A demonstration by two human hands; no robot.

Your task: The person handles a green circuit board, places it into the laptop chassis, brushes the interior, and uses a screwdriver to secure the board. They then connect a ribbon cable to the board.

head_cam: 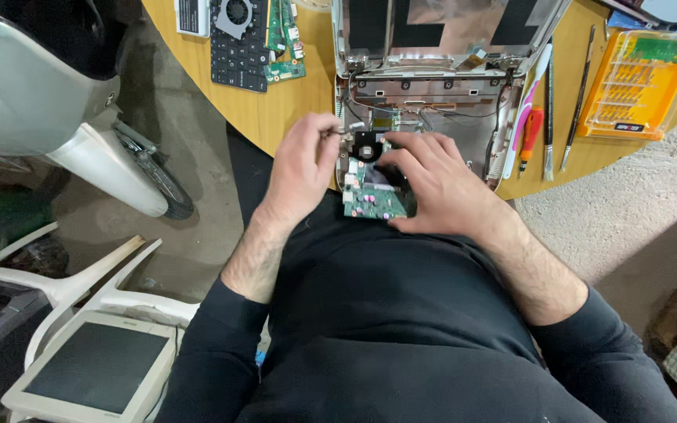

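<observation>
Fingers (pixel 401 160) of both hands press on green circuit board (pixel 370 200)

Right hand (pixel 432 184) covers much of the green circuit board (pixel 370 200); the part beneath is unseen. Thin tool in the left hand (pixel 301 168) too small to identify. Laptop shell (pixel 432 47) beyond both hands cut by top edge.

My left hand (pixel 301 168) pinches just left of the green circuit board (pixel 371 196) — my right hand (pixel 432 184) lies flat over it, fingers spread.
</observation>
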